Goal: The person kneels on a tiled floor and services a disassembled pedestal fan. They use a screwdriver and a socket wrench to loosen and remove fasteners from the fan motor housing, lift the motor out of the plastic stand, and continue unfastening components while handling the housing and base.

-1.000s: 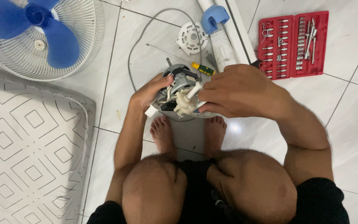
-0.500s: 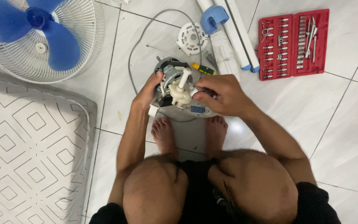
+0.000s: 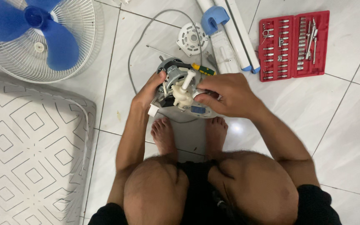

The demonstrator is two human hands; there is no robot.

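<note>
Right hand (image 3: 226,93) pinches its fingertips on the cream plastic gear housing (image 3: 183,95) atop the grey metal fan motor (image 3: 176,83), which the left hand (image 3: 148,91) grips from the opposite side, shaft tilted away, above the person's bare feet (image 3: 163,135).

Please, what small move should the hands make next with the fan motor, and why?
Probably the right hand should keep working on the white part while the left hand steadies the motor. The right fingertips pinch at that part, the left hand grips the motor's side, and the motor is held above the tiled floor.
</note>
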